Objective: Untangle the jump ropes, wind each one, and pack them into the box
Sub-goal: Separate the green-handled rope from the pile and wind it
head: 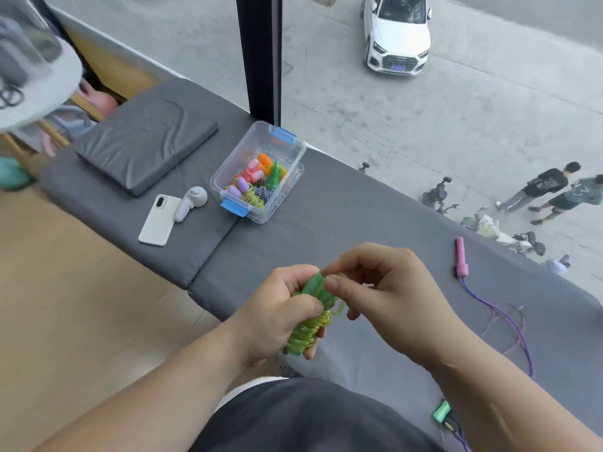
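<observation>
**Green jump rope (306, 324) held in both hands above a grey padded bench (342, 216).**

A flat grey cushion (143, 145) lies on the far left of the bench. To its right stands the clear, lidless box (233, 154) with blue latches, holding several wound ropes (257, 184) of mixed colours. The left hand (280, 314) is closed around the coiled green jump rope. The right hand (391, 295) pinches the rope's upper end between thumb and forefinger. A purple rope (518, 334) with a pink handle (460, 257) trails loose on the bench at right, well apart from the box. A white phone (160, 220) lies left of the box. A green handle (441, 415) lies beside the right forearm.
</observation>
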Demonstrator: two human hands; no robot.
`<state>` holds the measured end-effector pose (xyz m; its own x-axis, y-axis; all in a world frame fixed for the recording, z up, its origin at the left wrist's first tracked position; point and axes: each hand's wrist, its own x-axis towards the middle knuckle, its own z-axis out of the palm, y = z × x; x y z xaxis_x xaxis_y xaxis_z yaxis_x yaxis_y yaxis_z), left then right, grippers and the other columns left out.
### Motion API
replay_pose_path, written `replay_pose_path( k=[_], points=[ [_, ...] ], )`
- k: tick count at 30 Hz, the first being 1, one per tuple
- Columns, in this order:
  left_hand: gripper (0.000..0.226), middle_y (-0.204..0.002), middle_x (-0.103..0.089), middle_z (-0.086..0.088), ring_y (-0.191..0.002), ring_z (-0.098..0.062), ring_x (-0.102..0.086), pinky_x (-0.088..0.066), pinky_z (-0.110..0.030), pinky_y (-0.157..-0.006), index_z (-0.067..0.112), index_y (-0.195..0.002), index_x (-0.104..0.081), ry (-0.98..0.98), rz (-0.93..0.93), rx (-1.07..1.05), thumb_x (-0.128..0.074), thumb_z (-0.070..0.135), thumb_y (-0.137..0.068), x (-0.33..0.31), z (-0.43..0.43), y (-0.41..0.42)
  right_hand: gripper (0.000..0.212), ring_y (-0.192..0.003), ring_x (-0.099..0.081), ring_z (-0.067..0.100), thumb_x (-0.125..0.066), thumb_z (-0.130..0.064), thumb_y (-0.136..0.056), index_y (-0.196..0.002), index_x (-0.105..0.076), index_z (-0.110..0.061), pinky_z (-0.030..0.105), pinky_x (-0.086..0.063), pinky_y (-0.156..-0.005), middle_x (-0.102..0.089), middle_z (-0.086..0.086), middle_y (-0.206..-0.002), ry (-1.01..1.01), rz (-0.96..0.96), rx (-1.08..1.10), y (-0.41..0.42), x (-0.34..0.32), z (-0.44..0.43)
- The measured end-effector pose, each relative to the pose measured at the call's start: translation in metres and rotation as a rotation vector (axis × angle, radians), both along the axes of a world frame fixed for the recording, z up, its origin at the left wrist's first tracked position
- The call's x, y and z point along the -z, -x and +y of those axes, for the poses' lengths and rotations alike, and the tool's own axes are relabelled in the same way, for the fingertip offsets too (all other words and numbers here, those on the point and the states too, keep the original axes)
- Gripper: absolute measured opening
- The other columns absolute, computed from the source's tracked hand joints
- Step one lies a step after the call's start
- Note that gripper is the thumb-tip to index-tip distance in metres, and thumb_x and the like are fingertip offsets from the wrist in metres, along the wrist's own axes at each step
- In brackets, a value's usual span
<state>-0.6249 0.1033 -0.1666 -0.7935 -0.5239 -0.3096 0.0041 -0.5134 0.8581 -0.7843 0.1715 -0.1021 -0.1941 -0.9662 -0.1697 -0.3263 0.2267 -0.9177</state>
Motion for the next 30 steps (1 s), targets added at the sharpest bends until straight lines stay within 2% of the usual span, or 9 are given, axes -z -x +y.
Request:
replay_pose_path(
  k=[3,5,9,12,15,18,20,26,30],
  points=[
    [0.048,-0.069,-0.048,-0.024,-0.047,-0.028,-0.050,-0.046,-0.033,-0.049,-0.015,-0.097,-0.051,0.027,0.001,-0.036,-0.060,0.021,-0.067,-0.004,0.011,-0.002,0.013,-0.050,-0.051,0.018,-0.069,0.004,-0.087,-0.080,-0.066,-0.007,0.027,-0.048,-0.048,-0.054,0.014,-0.065,-0.114,-0.473,0.075,-0.003,0.001,0.003],
    [0.044,-0.070,-0.047,-0.031,-0.048,-0.028,-0.051,-0.047,-0.035,-0.050,-0.013,-0.096,-0.054,0.041,-0.005,-0.062,-0.060,0.020,-0.067,-0.005,0.019,-0.001,0.010,-0.050,-0.051,0.015,-0.069,-0.002,-0.085,-0.078,-0.065,-0.007,0.024,-0.049,-0.048,-0.056,0.010,-0.067,-0.215,-0.693,0.052,0.001,0.003,0.005],
    [0.039,-0.079,-0.057,-0.026,-0.051,-0.028,-0.051,-0.047,-0.032,-0.046,-0.010,-0.095,-0.059,0.023,0.007,-0.095,-0.059,0.018,-0.068,-0.009,0.034,0.002,0.011,-0.049,-0.052,0.011,-0.081,-0.013,-0.078,-0.072,-0.071,-0.013,0.022,-0.050,-0.048,-0.058,0.006,-0.064,-0.266,-0.855,-0.063,0.015,0.019,0.011],
    [0.038,-0.070,-0.055,-0.024,-0.047,-0.029,-0.051,-0.047,-0.030,-0.043,-0.006,-0.096,-0.061,-0.046,0.010,-0.149,-0.059,0.018,-0.066,-0.012,0.050,0.002,0.017,-0.050,-0.054,0.016,-0.088,-0.025,-0.068,-0.075,-0.076,-0.016,0.026,-0.049,-0.048,-0.064,0.006,-0.066,-0.088,-0.725,-0.170,0.022,0.033,0.018],
    [0.047,-0.071,-0.052,-0.021,-0.044,-0.028,-0.051,-0.045,-0.027,-0.041,-0.009,-0.102,-0.057,-0.113,0.009,-0.246,-0.059,0.019,-0.065,-0.015,0.068,0.001,0.013,-0.056,-0.059,0.021,-0.080,-0.025,-0.077,-0.079,-0.076,-0.012,0.030,-0.051,-0.050,-0.067,0.004,-0.067,0.074,-0.496,-0.230,0.026,0.039,0.023],
    [0.027,-0.065,-0.049,-0.021,-0.040,-0.026,-0.048,-0.039,-0.021,-0.036,0.001,-0.093,-0.055,-0.104,-0.085,-0.301,-0.054,0.011,-0.068,-0.018,0.082,-0.004,0.011,-0.064,-0.061,0.022,-0.077,-0.024,-0.083,-0.076,-0.072,-0.016,0.035,-0.050,-0.056,-0.064,0.002,-0.072,0.185,-0.239,-0.314,0.025,0.042,0.024],
    [0.018,-0.064,-0.048,-0.022,-0.042,-0.025,-0.048,-0.037,-0.020,-0.035,0.003,-0.090,-0.047,-0.068,-0.178,-0.329,-0.049,0.009,-0.073,-0.018,0.089,-0.006,0.014,-0.065,-0.057,0.017,-0.079,-0.029,-0.081,-0.074,-0.072,-0.019,0.028,-0.045,-0.058,-0.061,-0.001,-0.072,0.241,-0.102,-0.367,0.023,0.045,0.024],
    [0.009,-0.064,-0.054,-0.017,-0.044,-0.028,-0.052,-0.032,-0.024,-0.040,0.021,-0.082,-0.052,0.036,-0.357,-0.374,-0.051,0.016,-0.075,-0.012,0.100,-0.016,0.014,-0.066,-0.059,0.015,-0.083,-0.024,-0.079,-0.073,-0.072,-0.020,0.014,-0.039,-0.059,-0.063,-0.005,-0.071,0.224,0.095,-0.403,0.007,0.050,0.022],
    [0.005,-0.064,-0.057,-0.011,-0.048,-0.032,-0.056,-0.037,-0.026,-0.042,0.022,-0.082,-0.053,0.136,-0.442,-0.385,-0.052,0.019,-0.077,-0.008,0.100,-0.031,0.010,-0.068,-0.062,0.015,-0.079,-0.027,-0.082,-0.076,-0.074,-0.020,0.025,-0.047,-0.060,-0.066,-0.005,-0.070,0.164,0.151,-0.514,-0.003,0.047,0.014]
  ],
)
